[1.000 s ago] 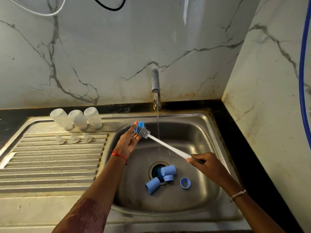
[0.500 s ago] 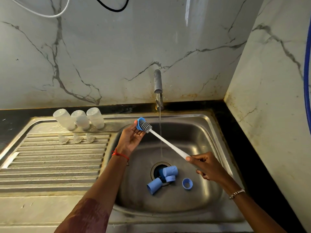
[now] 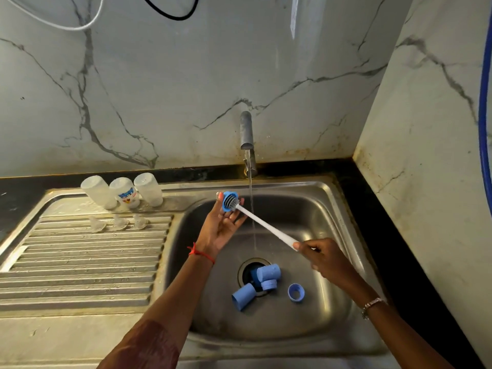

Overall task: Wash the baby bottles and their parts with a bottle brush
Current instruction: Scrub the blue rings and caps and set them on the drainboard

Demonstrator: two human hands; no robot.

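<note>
The left hand (image 3: 222,227) holds a blue ring (image 3: 228,201) at its fingertips, above the back-left part of the sink (image 3: 332,209). The right hand (image 3: 323,258) is closed around the white handle of the brush (image 3: 266,226), and the brush head sits inside the ring. Water falls from the tap (image 3: 246,131) just beside the brush. Near the drain lie two caps (image 3: 243,296) and another ring (image 3: 296,292); the basin floor at the right is free. Three bottles (image 3: 123,191) stand upside down at the back edge of the drainboard (image 3: 80,262), three teats (image 3: 119,222) before them.
</note>
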